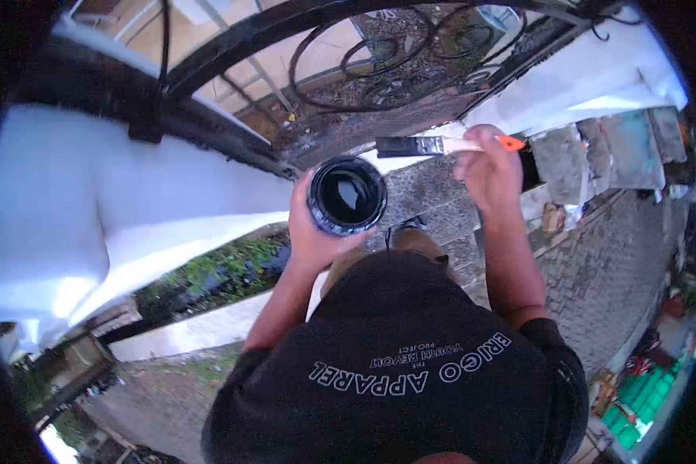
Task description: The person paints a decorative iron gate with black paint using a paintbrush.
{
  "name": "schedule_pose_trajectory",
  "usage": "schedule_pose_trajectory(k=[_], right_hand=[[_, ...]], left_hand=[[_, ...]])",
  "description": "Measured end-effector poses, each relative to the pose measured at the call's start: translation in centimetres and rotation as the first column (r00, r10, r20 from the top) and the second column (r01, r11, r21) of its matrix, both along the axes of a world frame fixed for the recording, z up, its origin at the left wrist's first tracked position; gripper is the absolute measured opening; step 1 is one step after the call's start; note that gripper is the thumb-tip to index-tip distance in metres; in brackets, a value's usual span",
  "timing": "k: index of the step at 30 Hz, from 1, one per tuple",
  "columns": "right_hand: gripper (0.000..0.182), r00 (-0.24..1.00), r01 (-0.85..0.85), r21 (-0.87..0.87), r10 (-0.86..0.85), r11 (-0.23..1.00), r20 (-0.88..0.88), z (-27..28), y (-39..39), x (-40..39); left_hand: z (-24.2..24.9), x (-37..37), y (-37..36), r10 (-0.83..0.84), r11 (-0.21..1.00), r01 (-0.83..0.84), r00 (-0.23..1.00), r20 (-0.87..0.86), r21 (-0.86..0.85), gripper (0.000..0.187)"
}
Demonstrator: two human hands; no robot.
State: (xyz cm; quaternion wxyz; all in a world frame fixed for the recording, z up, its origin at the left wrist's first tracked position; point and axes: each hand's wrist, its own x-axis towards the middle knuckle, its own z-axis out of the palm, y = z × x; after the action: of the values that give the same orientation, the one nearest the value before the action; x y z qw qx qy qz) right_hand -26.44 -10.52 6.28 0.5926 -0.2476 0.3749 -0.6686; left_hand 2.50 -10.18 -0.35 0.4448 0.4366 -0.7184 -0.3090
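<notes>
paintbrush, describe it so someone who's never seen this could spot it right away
Start at the black wrought-iron railing with scrollwork along the white wall. Just below it, the right hand holds a paintbrush level, beside the black paint can in the left hand. Black bristles, pale handle, bright orange tip set it apart.

the paint can [347, 196] in the left hand [311, 232] looks like metal with a ridged rim, and the black paint inside is wet and glossy, throwing back a pale glare. the brush [441, 145] in the right hand [489, 172] has dark, matt bristles, a pale wooden-looking handle and a smooth orange plastic tip. the railing [379, 54] is black metal scrollwork with a slight sheen. the wall [131, 201] is white, smooth and matt. the ledge [421, 193] is rough grey masonry. the shirt [394, 371] is matt black cloth with white print.
</notes>
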Motion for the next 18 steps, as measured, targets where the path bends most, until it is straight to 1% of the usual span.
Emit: schedule_pose_trajectory(k=[1, 2, 3, 4, 5, 6, 7, 9, 10, 11, 12, 13, 14, 15, 16, 17, 18], right_hand=[[0.018, 0.985, 0.026, -0.087, -0.04, 0.996, -0.168, 2.0, 0.6, 1.0], [0.016, 0.952, 0.044, -0.098, -0.072, 0.994, -0.297, 3.8, 1.2, 2.1], [0.016, 0.947, 0.028, -0.088, -0.055, 0.996, -0.318, 5.0, 1.7, 2.9], [0.014, 0.864, -0.045, -0.122, -0.023, 0.992, -0.503, 5.9, 2.3, 3.7], [0.013, 0.747, -0.121, -0.143, -0.004, 0.982, -0.665, 6.9, 2.8, 4.4], [0.01, 0.722, -0.068, -0.135, -0.045, 0.989, -0.69, 8.0, 3.3, 6.4], [0.01, 0.713, -0.07, -0.13, -0.042, 0.989, -0.7, 7.9, 3.2, 6.8], [0.009, 0.482, -0.257, -0.148, -0.007, 0.955, -0.876, 7.7, 3.1, 7.4], [0.01, 0.485, -0.236, -0.112, 0.017, 0.965, -0.874, 7.6, 2.9, 8.6], [0.01, 0.478, -0.236, -0.107, 0.02, 0.966, -0.878, 7.3, 2.5, 9.3], [0.01, 0.373, -0.284, -0.1, 0.013, 0.954, -0.928, 6.6, 2.0, 9.8], [0.011, 0.266, -0.332, -0.088, 0.004, 0.939, -0.964, 6.0, 1.8, 10.1], [0.01, 0.275, -0.338, -0.123, -0.027, 0.933, -0.961, 5.5, 1.7, 10.0], [0.01, 0.274, -0.345, -0.119, -0.022, 0.931, -0.962, 5.5, 1.9, 9.8], [0.01, 0.447, -0.235, -0.056, 0.056, 0.97, -0.893, 5.6, 2.3, 9.4], [0.01, 0.609, -0.136, 0.032, 0.109, 0.99, -0.785, 5.7, 2.6, 9.0], [0.01, 0.67, -0.093, 0.034, 0.088, 0.995, -0.737, 6.0, 2.6, 8.7]], left_hand=[[-0.5, 0.0, -0.4, -0.04, 0.996, 0.049, 0.993, -0.109, 0.074, 0.11], [-0.2, 0.1, -0.5, -0.031, 1.0, 0.031, 0.999, -0.043, -0.001, 0.109], [0.4, 0.3, -0.7, -0.022, 0.997, 0.024, 0.999, 0.025, -0.08, 0.108], [0.5, 0.5, -1.0, -0.013, 0.997, 0.013, 1.0, 0.006, -0.071, 0.108], [0.6, 0.7, -1.4, -0.052, 0.991, 0.054, 0.998, 0.017, -0.126, 0.109], [0.7, 0.9, -1.6, -0.092, 0.978, 0.097, 0.995, 0.033, -0.185, 0.11], [0.9, 1.2, -1.7, -0.091, 0.979, 0.093, 0.996, 0.019, -0.183, 0.11], [1.1, 1.6, -1.8, -0.108, 0.968, 0.119, 0.992, 0.061, -0.22, 0.106], [1.0, 1.7, -1.8, -0.11, 0.969, 0.119, 0.993, 0.051, -0.218, 0.106], [0.9, 1.8, -1.9, -0.118, 0.958, 0.127, 0.992, 0.052, -0.257, 0.105], [0.9, 1.9, -1.9, -0.125, 0.947, 0.135, 0.991, 0.053, -0.293, 0.105], [0.9, 2.1, -1.8, -0.124, 0.949, 0.132, 0.991, 0.048, -0.288, 0.105], [1.1, 2.2, -1.7, -0.116, 0.942, 0.127, 0.992, 0.055, -0.309, 0.102], [1.1, 2.3, -1.8, -0.105, 0.936, 0.12, 0.993, 0.062, -0.332, 0.098], [1.1, 2.5, -1.8, -0.096, 0.938, 0.11, 0.994, 0.06, -0.327, 0.098], [1.0, 2.6, -1.8, -0.079, 0.939, 0.094, 0.995, 0.059, -0.33, 0.098], [0.9, 2.6, -1.6, -0.062, 0.941, 0.078, 0.996, 0.058, -0.33, 0.099]])
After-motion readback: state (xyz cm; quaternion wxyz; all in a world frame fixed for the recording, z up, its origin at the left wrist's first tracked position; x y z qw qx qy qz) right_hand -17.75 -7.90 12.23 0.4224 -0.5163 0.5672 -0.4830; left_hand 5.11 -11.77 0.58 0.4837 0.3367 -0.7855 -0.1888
